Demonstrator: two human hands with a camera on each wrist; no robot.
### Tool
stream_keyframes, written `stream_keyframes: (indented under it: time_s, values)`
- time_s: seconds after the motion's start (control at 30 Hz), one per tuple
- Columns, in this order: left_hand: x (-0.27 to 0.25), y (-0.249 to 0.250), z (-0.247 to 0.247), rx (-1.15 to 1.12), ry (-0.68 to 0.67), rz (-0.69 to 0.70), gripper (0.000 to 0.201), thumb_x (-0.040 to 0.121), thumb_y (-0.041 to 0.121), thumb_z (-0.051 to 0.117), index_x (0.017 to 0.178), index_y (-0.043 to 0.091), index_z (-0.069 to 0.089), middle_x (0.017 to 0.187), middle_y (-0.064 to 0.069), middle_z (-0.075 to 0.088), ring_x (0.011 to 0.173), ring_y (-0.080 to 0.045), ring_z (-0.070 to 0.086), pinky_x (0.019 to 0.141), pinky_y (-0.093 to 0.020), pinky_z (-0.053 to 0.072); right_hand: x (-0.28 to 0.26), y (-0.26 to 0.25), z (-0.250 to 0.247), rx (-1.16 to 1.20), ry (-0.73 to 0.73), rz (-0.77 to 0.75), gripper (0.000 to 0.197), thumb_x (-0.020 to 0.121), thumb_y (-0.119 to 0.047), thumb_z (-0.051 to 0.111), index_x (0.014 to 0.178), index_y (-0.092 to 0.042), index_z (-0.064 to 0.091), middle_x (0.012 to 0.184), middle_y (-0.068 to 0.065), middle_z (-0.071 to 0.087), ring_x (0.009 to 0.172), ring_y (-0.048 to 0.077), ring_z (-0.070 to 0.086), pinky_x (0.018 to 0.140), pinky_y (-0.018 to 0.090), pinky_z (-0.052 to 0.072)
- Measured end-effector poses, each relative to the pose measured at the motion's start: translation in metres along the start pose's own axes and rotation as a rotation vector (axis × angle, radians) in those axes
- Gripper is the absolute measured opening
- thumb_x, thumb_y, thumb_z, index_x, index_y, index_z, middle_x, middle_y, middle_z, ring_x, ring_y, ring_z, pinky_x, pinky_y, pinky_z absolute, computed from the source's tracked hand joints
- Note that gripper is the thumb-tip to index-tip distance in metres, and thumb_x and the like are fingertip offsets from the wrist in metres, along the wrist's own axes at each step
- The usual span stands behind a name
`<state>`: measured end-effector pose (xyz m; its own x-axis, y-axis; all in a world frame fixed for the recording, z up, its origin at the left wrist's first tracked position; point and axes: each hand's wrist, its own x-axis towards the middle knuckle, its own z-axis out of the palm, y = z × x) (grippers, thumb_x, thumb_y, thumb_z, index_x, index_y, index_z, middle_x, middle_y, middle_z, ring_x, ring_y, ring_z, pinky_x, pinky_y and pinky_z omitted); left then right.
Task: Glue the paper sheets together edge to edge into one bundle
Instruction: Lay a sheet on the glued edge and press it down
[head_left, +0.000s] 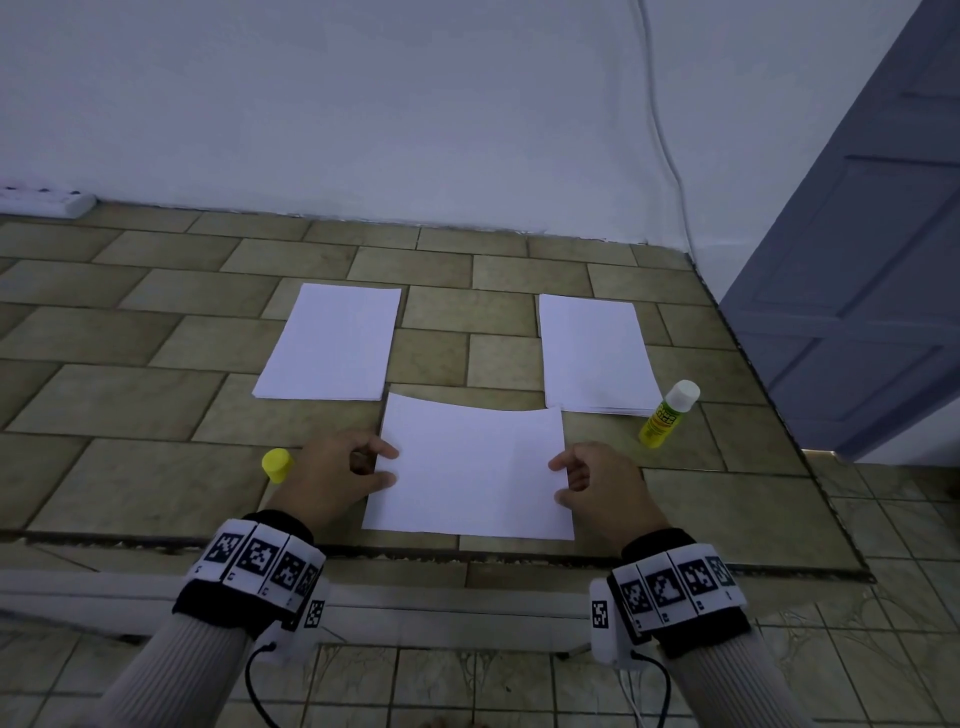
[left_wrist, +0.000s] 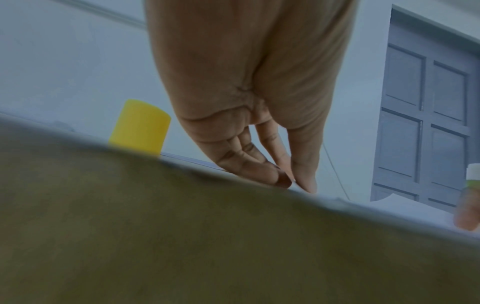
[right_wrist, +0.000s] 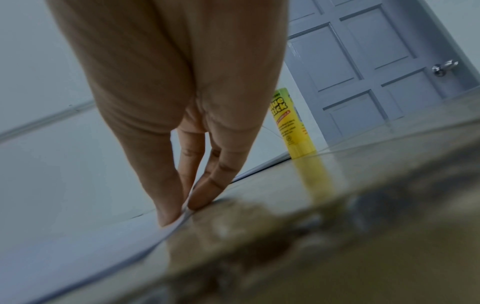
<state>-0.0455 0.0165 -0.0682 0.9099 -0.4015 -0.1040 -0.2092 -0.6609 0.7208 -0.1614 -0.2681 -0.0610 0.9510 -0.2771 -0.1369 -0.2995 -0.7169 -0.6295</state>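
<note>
A white paper sheet (head_left: 470, 470) lies on the tiled floor (head_left: 130, 405) in front of me, its far edge bowed upward. My left hand (head_left: 384, 467) pinches its left edge between thumb and fingers (left_wrist: 272, 174). My right hand (head_left: 563, 478) pinches its right edge (right_wrist: 182, 214) the same way. Two more paper stacks lie farther back, one at the left (head_left: 332, 343) and one at the right (head_left: 595, 356). A yellow glue stick (head_left: 667, 413) stands uncapped by the right stack, also seen in the right wrist view as glue stick (right_wrist: 293, 123). Its yellow cap (head_left: 277, 464) stands left of my left hand.
A white wall (head_left: 415, 104) runs along the back of the floor, with a power strip (head_left: 47, 200) at far left and a cable (head_left: 670, 156) hanging down. A grey-blue door (head_left: 857, 286) stands at the right. A floor step edge (head_left: 467, 553) runs just below the sheet.
</note>
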Motion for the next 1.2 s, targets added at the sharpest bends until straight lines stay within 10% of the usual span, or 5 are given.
stream_keyframes:
  time_s: [0.13, 0.33, 0.53, 0.83, 1.2]
  values:
    - [0.002, 0.002, 0.000, 0.111, -0.031, -0.002, 0.023, 0.081, 0.021, 0.077, 0.100, 0.025, 0.066, 0.098, 0.006, 0.058, 0.087, -0.011, 0.055, 0.065, -0.010, 0.038, -0.001, -0.004, -0.001, -0.069, -0.010, 0.010, 0.028, 0.083, -0.010, 0.068, 0.109, -0.019, 0.063, 0.105, -0.001, 0.052, 0.088, 0.014, 0.057, 0.087, 0.027, 0.052]
    - [0.007, 0.009, 0.004, 0.432, -0.037, 0.041, 0.062, 0.084, 0.049, 0.067, 0.136, 0.021, 0.050, 0.148, -0.005, 0.038, 0.134, -0.023, 0.037, 0.108, -0.039, 0.037, -0.002, -0.010, 0.001, -0.294, -0.008, -0.016, 0.028, 0.084, -0.016, 0.063, 0.111, -0.024, 0.062, 0.122, 0.000, 0.042, 0.117, 0.018, 0.040, 0.090, 0.030, 0.047]
    - [0.011, 0.007, 0.040, 0.646, -0.075, 0.130, 0.114, 0.066, 0.080, -0.029, 0.155, 0.014, -0.001, 0.162, -0.001, -0.011, 0.142, -0.011, -0.023, 0.120, -0.050, -0.005, -0.004, -0.020, 0.000, -0.484, 0.008, -0.020, 0.028, 0.088, -0.021, 0.058, 0.116, -0.028, 0.061, 0.128, 0.000, 0.044, 0.117, 0.020, 0.040, 0.090, 0.031, 0.046]
    - [0.006, -0.007, 0.051, 0.640, -0.019, 0.179, 0.091, 0.092, 0.069, -0.001, 0.151, 0.005, 0.027, 0.159, -0.013, 0.021, 0.147, -0.030, 0.020, 0.115, -0.057, 0.017, -0.008, -0.069, 0.053, -0.357, -0.152, -0.265, 0.071, 0.093, -0.058, 0.006, 0.152, -0.020, 0.017, 0.161, -0.003, -0.002, 0.148, 0.015, -0.006, 0.120, 0.047, -0.001]
    - [0.007, -0.009, 0.051, 0.667, 0.018, 0.193, 0.081, 0.099, 0.055, 0.004, 0.143, -0.002, 0.042, 0.149, -0.017, 0.041, 0.138, -0.033, 0.040, 0.106, -0.060, 0.033, 0.021, -0.058, 0.091, -0.450, -0.024, -0.257, 0.106, 0.072, -0.069, -0.029, 0.153, -0.013, 0.010, 0.161, 0.000, 0.007, 0.148, 0.012, 0.003, 0.114, 0.043, -0.014]
